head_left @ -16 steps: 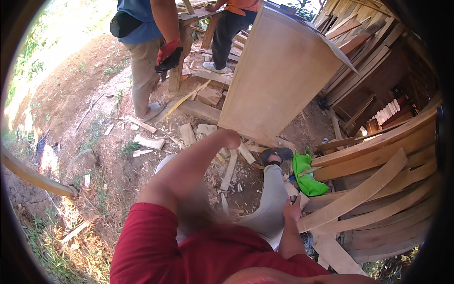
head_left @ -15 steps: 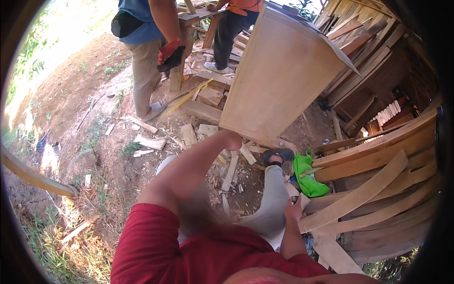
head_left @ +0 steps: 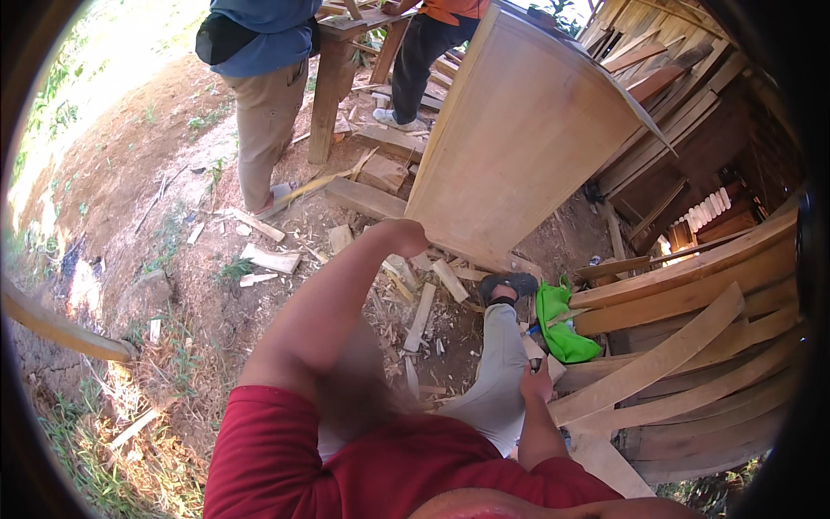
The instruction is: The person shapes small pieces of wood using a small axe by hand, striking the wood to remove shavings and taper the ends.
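1. The large pale wooden panel [head_left: 519, 130] is standing at the left fingers and stretching beyond them to the right; its near corner is shifting only slightly, seemingly along with the view itself.
2. The curved planks [head_left: 683, 337] are lying to the right of the right fingers, showing no clear change.
3. The co-worker in blue [head_left: 264, 43] is standing beyond and left of the left fingers — the red-and-black glove that was hanging by the wooden post [head_left: 327, 104] is no longer showing, so that hand is probably busy elsewhere.
4. The green bag [head_left: 566, 333] is lying just beyond and to the right of the right fingers, as before.
5. The left hand [head_left: 406, 240] is moving a little leftward at the panel's near corner, which is suggesting a small readjustment there. Its fingers are hiding from view, so I cannot tell how far open they are or whether they are gripping anything.
6. The right hand [head_left: 538, 383] is staying low, its fingers curling closed around a small dark object [head_left: 535, 364] — its kind is not showing — so this hold is seemingly continuing undisturbed.
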The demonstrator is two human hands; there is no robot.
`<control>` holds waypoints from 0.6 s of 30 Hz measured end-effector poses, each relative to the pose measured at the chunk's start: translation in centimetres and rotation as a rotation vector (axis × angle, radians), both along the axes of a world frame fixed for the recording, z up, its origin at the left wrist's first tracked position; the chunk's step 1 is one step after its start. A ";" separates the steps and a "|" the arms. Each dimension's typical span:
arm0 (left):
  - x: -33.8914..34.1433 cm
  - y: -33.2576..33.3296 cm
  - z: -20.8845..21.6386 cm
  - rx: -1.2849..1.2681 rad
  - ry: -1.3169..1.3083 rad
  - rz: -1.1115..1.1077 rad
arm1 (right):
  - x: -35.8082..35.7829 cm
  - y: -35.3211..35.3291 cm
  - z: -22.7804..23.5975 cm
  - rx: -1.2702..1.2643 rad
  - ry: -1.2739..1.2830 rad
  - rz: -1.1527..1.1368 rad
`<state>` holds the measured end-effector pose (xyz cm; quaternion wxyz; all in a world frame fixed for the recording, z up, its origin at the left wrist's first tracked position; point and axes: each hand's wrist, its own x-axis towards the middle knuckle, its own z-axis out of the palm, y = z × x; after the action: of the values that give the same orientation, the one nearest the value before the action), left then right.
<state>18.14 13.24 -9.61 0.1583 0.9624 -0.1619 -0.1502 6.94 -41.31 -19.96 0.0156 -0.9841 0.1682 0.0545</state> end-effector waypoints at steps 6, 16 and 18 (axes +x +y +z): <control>-0.2 -0.4 -0.1 -0.020 0.060 0.042 | 0.3 -1.3 -0.4 0.008 0.020 0.012; -0.8 0.1 0.1 -0.066 0.078 0.124 | 0.0 -0.2 0.7 -0.007 0.056 0.007; -1.2 -0.3 0.7 -0.071 0.059 0.106 | -0.1 -0.5 0.5 -0.011 0.031 0.015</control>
<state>16.99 12.95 -8.94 0.2047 0.9586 -0.1110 -0.1639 6.82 -41.86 -19.50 0.0070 -0.9844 0.1614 0.0689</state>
